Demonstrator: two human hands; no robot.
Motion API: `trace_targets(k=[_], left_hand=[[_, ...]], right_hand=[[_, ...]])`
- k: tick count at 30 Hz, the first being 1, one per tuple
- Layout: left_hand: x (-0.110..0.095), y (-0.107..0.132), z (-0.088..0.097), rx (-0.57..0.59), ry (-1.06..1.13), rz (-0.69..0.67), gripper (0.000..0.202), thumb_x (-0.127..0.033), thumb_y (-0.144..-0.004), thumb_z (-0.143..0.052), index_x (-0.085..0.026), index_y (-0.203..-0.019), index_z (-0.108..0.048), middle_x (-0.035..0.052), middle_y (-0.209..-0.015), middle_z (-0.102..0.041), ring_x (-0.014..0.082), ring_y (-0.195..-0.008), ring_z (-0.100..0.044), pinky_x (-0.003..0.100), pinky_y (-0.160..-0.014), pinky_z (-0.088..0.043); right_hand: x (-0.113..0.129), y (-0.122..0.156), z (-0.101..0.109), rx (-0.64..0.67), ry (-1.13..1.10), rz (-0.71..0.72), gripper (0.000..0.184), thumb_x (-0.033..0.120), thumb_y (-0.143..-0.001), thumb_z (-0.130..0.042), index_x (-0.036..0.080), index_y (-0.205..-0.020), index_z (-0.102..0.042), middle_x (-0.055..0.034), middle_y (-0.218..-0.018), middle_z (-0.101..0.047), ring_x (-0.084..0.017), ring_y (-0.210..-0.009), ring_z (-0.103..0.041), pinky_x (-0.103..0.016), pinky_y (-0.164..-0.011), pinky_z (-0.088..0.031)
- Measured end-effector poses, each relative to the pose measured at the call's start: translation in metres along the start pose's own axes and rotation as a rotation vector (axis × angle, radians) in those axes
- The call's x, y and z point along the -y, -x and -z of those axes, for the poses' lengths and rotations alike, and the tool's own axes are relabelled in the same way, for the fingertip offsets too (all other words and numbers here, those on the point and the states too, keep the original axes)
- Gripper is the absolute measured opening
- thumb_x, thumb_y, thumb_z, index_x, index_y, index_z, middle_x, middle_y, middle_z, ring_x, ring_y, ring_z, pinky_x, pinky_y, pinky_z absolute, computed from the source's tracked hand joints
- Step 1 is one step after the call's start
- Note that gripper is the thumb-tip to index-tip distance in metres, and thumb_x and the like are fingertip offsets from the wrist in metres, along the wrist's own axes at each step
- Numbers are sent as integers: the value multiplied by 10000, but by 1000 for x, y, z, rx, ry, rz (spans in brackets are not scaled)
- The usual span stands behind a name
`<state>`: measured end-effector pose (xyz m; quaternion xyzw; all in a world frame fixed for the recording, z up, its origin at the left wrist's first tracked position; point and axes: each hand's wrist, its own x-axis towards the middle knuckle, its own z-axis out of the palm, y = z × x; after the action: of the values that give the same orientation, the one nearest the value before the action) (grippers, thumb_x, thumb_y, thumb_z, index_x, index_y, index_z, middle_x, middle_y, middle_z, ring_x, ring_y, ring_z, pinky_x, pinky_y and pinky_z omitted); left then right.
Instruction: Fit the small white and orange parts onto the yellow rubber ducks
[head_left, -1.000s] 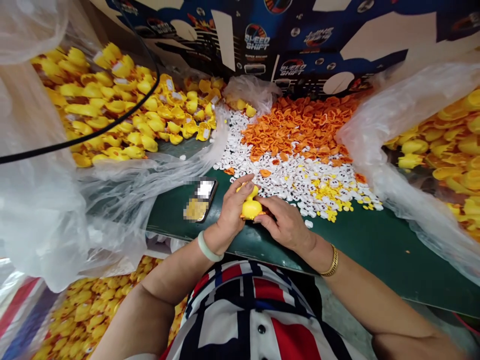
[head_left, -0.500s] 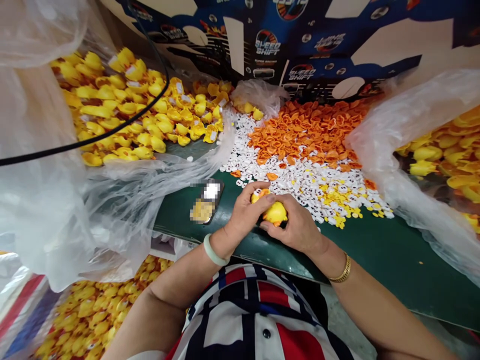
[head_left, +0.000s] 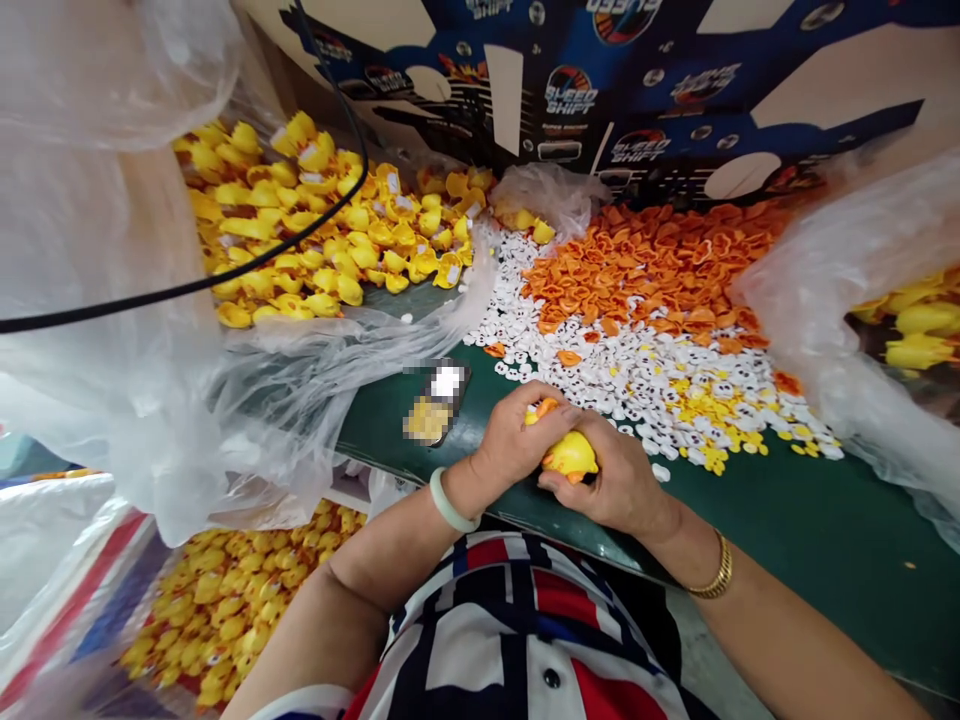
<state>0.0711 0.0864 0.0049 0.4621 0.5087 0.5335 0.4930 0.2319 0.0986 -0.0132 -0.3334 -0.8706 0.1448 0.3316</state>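
dark green smooth table (head_left: 840,560), blue-and-black printed cardboard (head_left: 645,120) standing behind its far edge. small round yellow toy duck (head_left: 574,455) is held up over the table's near edge, around mid-length. left hand (head_left: 521,435) clamped on the orange-billed head end, thumb across the top; right hand (head_left: 626,475) clamped round the body, thumb underneath. two-ended hold probably steadies it against twist or pressing force.

just left of the hands: dark pocket-size device (head_left: 454,375), mostly blurred out. beyond the hands: loose flat white plastic pieces with dark spots (head_left: 600,370), small flat yellow pieces (head_left: 709,430) along their right fringe, curved orange plastic pieces (head_left: 652,270) heaped toward the far edge. likely spread there for easy reach by either hand. hollow yellow plastic shells (head_left: 285,220) at far left corner; crumpled clear plastic sheeting (head_left: 277,390) fences them off, presumably to stop mixing.
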Motion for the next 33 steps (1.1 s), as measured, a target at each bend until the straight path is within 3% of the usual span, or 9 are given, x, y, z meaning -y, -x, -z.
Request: trace_targets(k=[4, 7, 11, 15, 21, 27, 33], left_hand=[[-2, -5, -3, -24, 263, 53, 461, -411, -698, -801, -203, -1072, -629, 22, -922, -616, 158, -803, -543, 275, -745, -446], [-6, -6, -5, 1, 413, 99, 613, -436, -625, -850, -200, -1135, -604, 33, -971, -613, 166, -852, -554, 276, -772, -464], [-10, -7, -7, 139, 502, 252, 536, -404, -627, -856, -174, -1053, -626, 39, -932, -631, 175, -817, -587, 301, -760, -488], [-5, -8, -5, 230, 568, 316, 433, -352, -652, -842, -156, -980, -639, 24, -806, -621, 151, -698, -581, 289, -689, -484], [3, -9, -2, 175, 541, 305, 411, -309, -691, -811, -135, -1044, -689, 50, -870, -657, 159, -743, -603, 277, -686, -488], [-8, -8, -3, 124, 512, 332, 475, -257, -587, -861, -137, -1016, -695, 39, -869, -677, 148, -708, -600, 284, -672, -491], [-2, -10, -3, 142, 536, 338, 459, -273, -595, -863, -138, -1003, -701, 32, -846, -678, 153, -714, -613, 284, -680, -496]], right_hand=[[-9, -1, 0, -60, -137, -81, 528, 598, -839, -644, 231, -1194, -508, -91, -988, -667, -259, -810, -684, -381, -659, -566], [-13, 0, 0, -89, -239, -193, 510, 613, -854, -631, 228, -1169, -522, -78, -958, -661, -221, -745, -665, -344, -622, -559], [-15, 1, -5, -101, -285, -169, 650, 666, -820, -643, 216, -1267, -498, -135, -1137, -650, -287, -978, -676, -416, -805, -578], [-16, 0, -10, -26, -287, -82, 765, 676, -827, -626, 210, -1397, -417, -179, -1352, -569, -343, -1246, -576, -491, -996, -515], [-15, -3, -10, 32, -241, -78, 690, 652, -875, -575, 220, -1393, -430, -156, -1306, -611, -319, -1170, -633, -429, -896, -570], [-14, -2, -11, 30, -213, -96, 702, 651, -868, -580, 209, -1394, -437, -152, -1239, -645, -312, -1023, -694, -418, -782, -599], [-17, 0, -13, 33, -217, -111, 708, 622, -873, -594, 213, -1421, -411, -165, -1308, -609, -321, -1070, -681, -423, -791, -602]])
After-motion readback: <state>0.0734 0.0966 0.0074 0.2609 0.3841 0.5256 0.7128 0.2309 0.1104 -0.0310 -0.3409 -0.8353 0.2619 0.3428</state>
